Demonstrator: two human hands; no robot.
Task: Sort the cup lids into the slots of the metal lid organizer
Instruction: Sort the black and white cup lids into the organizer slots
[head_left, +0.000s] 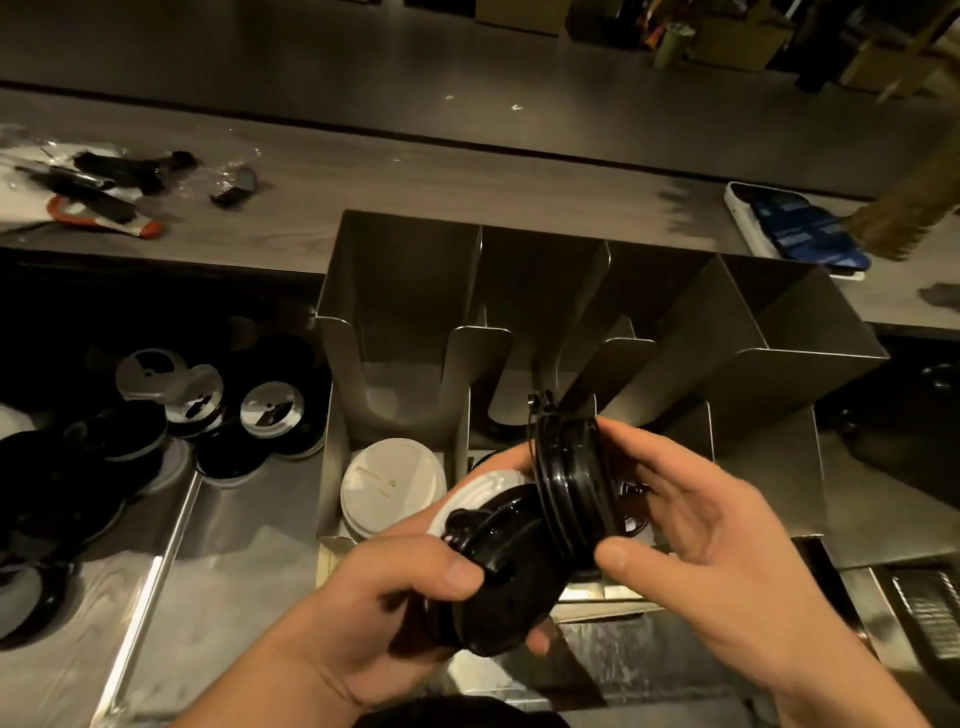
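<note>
Many loose lids (156, 431), black and silvery-white, round, thin glossy plastic. Heaped on the steel worktop (234, 571), well to the left of the left grip.

Left grip (395, 587): thumb curled over a short stack of black domed lids (504, 587), fingers beneath. One white lid (478, 493) shows against the stack's far face.

White lid stack (389, 480): matte, flat-topped, with a small sip slot. It sits in the leftmost slot of the metal lid organizer (405, 291), just beyond the left grip.

Right grip (691, 525): thumb and fingers pinch a second set of black lids (566, 488) edge-on, ridged rims outward. This set touches the left stack and is held in front of the second slot, whose contents are mostly hidden.

Organizer: folded sheet steel with a dull sheen, slanted dividers and U-shaped front cut-outs.

Step, as judged: pulling apart a mixed handful by colour, early in the sort, with most lids unsorted in the heap. The next move calls for parting the two sets and lowering the black ones flat into a slot away from the white. Nested rims probably cling, so a slow peel suits.
</note>
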